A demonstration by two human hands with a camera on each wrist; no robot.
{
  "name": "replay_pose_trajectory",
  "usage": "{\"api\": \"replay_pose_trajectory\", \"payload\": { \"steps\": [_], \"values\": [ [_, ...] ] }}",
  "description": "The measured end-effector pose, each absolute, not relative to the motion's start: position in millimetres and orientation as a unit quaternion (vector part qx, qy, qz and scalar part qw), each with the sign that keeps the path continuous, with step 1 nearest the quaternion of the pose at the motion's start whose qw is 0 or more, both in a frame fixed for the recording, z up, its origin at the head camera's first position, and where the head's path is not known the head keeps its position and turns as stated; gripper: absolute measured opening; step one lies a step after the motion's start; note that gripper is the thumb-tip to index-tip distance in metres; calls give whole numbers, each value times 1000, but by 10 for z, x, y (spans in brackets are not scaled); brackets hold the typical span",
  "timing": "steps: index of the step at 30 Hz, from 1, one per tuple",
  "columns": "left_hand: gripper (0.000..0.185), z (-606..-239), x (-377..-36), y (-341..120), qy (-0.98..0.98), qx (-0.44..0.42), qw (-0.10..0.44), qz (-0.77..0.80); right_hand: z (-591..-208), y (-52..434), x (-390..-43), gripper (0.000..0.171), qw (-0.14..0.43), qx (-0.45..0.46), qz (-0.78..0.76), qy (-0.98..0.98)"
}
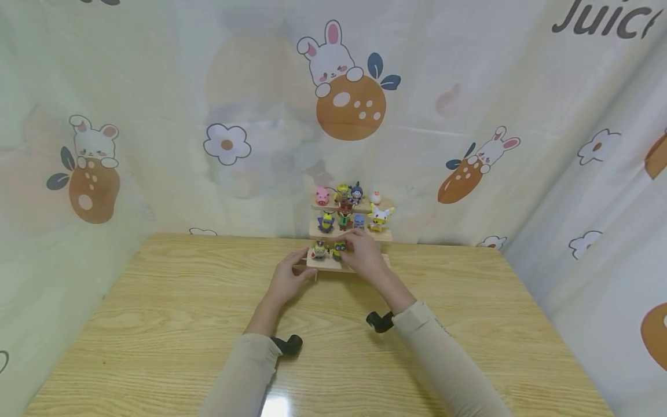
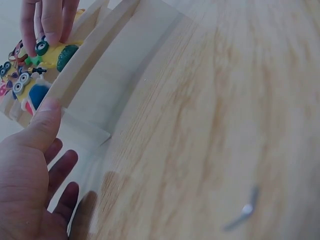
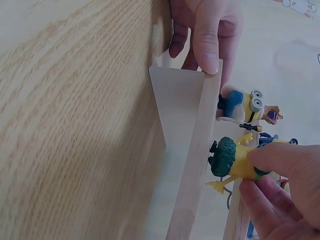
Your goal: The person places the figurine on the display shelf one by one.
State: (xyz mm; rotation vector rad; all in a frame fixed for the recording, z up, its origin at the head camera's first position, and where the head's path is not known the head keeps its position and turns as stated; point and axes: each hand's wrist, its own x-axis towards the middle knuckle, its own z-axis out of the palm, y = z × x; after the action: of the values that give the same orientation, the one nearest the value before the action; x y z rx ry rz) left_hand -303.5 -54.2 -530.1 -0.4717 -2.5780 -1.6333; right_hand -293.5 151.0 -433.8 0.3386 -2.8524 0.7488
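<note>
A three-tier wooden display stand holds small toy figures. My right hand pinches a yellow minion figure in a green skirt between thumb and fingers, upright at the front edge of the lowest tier. At that tier's left end, my left hand grips the corner, thumb on the front edge and its other fingers around the side. Between the hands stands another minion figure, in blue and white, with a small black piece beside it.
Higher tiers carry several figures, among them a pink pig, a brown fox-like figure and a white-eared yellow figure. The stand is at the back of a wood-grain table, against a printed curtain.
</note>
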Motion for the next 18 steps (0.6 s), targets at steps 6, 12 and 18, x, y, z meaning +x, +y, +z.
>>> {"api": "replay_pose_trajectory", "payload": {
  "steps": [6,12,18],
  "values": [
    [66,-5316,-3040,-542,-830,-156,29,-535,-4331,1535,-2919,32,84,116,267,-953],
    [67,-5300,-3044,-563,-829,-153,29,-538,-4312,1583,-2882,33,81,112,294,-946],
    [68,-5299,-3030,-583,-826,-147,27,-543,-4312,1686,-2733,28,81,114,323,-936]
  ]
}}
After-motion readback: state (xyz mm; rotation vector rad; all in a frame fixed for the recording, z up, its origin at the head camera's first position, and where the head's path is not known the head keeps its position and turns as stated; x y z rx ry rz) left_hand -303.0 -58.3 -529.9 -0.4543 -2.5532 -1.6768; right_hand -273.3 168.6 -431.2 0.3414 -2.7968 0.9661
